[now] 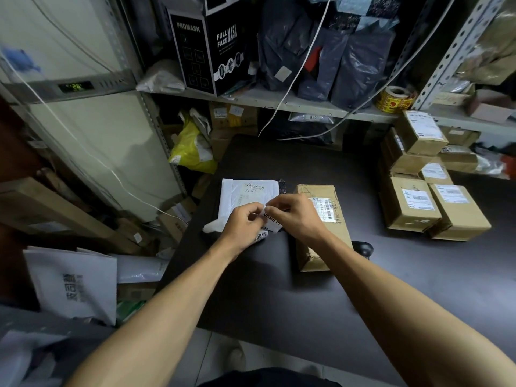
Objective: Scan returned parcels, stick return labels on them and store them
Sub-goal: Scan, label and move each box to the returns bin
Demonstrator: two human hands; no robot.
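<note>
A white return label strip (270, 222) with black printed characters sits between both hands over the dark table (391, 275). My left hand (242, 227) pinches its left end, and my right hand (296, 216) pinches its top edge. Just behind the hands lies a flat white padded parcel (247, 195) with handwriting on it. To its right a long brown cardboard parcel (324, 233) with a barcode sticker lies on the table, partly hidden by my right forearm. A black scanner (364, 248) peeks out behind that forearm.
Several labelled brown boxes (418, 202) are stacked at the table's right side. Metal shelves (279, 103) behind hold dark bags, a black mask box (206, 46) and a yellow tape roll (395, 97). White label sheets (75, 283) and cartons crowd the floor at left.
</note>
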